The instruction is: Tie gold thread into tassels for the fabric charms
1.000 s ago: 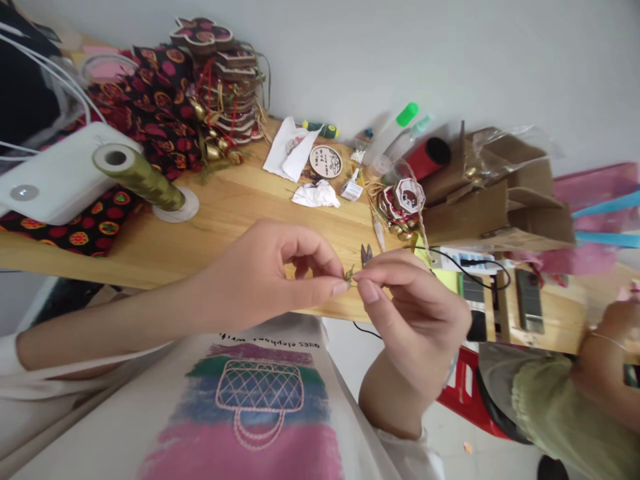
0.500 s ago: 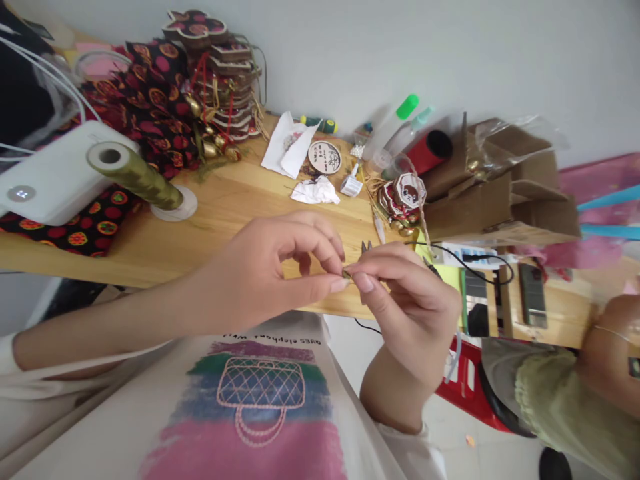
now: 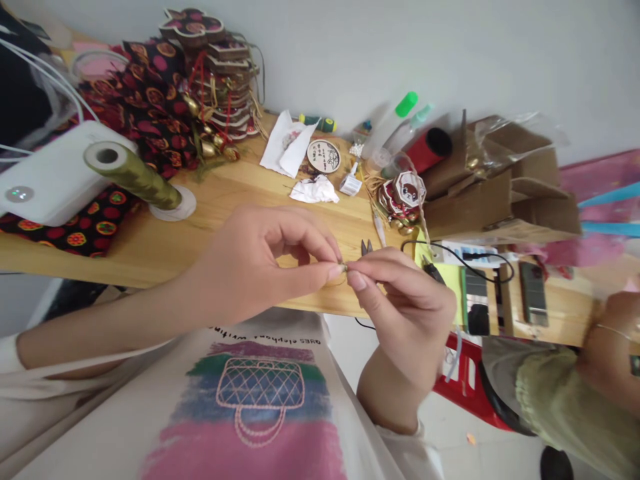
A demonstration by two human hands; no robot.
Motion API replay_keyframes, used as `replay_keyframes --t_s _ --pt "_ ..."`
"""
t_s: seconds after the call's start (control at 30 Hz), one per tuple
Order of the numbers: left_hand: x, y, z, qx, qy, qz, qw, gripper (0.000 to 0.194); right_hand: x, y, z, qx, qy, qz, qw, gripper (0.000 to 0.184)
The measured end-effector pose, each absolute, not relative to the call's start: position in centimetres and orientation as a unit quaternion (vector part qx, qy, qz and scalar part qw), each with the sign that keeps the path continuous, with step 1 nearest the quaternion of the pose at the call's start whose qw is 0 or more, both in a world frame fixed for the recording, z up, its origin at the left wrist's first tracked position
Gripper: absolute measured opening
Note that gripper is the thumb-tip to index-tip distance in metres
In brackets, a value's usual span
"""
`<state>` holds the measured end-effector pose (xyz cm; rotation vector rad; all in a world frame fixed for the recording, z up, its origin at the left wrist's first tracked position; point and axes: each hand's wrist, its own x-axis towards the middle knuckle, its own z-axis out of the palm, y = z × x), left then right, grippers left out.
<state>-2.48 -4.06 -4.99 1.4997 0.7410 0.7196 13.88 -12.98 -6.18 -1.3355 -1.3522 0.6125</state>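
My left hand (image 3: 260, 263) and my right hand (image 3: 405, 307) meet fingertip to fingertip just above the front edge of the wooden table (image 3: 220, 213). Between the pinched thumbs and forefingers sits a tiny olive-gold thread knot (image 3: 344, 268). Both hands are closed on it. Small black-handled pliers (image 3: 367, 247) lie on the table right behind my fingers. A spool of olive-gold thread (image 3: 135, 177) lies tilted on its white base to the left.
A white device (image 3: 50, 177) rests on patterned dark fabric (image 3: 145, 107) at the left. Stacked ornaments (image 3: 225, 73), crumpled paper (image 3: 315, 191), a round badge (image 3: 323, 157), glue bottles (image 3: 395, 120) and a cardboard box (image 3: 500, 187) crowd the back. Another person's arm in a green sleeve (image 3: 565, 407) is at the right.
My fingertips have drawn closer together and lifted slightly, covering more of the small knot. The other person's arm shifted a little at the right edge.
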Motion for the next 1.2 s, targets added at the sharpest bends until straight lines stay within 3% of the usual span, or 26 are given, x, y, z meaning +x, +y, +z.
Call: replay_keyframes --t_s 0.17,0.47,0.6,0.8,1.03,1.2 --pt "-2.3 -4.1 -4.7 0.625 0.348 0.324 0.618 0.008 13.4 -13.1 -6.1 -0.576 -0.588 0.210 0.528 0.022" --pt "-2.2 -4.0 -5.1 0.586 0.360 0.333 0.645 0.010 13.4 -13.0 -6.7 -0.584 -0.541 0.254 0.549 0.015" --pt "-2.1 -3.9 -5.0 0.575 0.376 0.335 0.644 0.010 12.9 -13.7 -5.9 -0.618 -0.538 0.141 0.556 0.016" --pt "-2.0 -3.7 -4.9 0.582 0.367 0.321 0.651 0.008 12.3 -14.3 -5.6 -0.637 -0.624 0.017 0.452 0.026" --pt "-2.4 -3.8 -4.9 0.592 0.362 0.314 0.648 0.009 12.3 -14.0 -5.8 -0.650 -0.645 0.024 0.401 0.012" --pt "-2.6 -3.8 -4.8 0.581 0.352 0.305 0.667 0.011 12.6 -13.8 -5.7 -0.637 -0.640 -0.079 0.423 0.017"
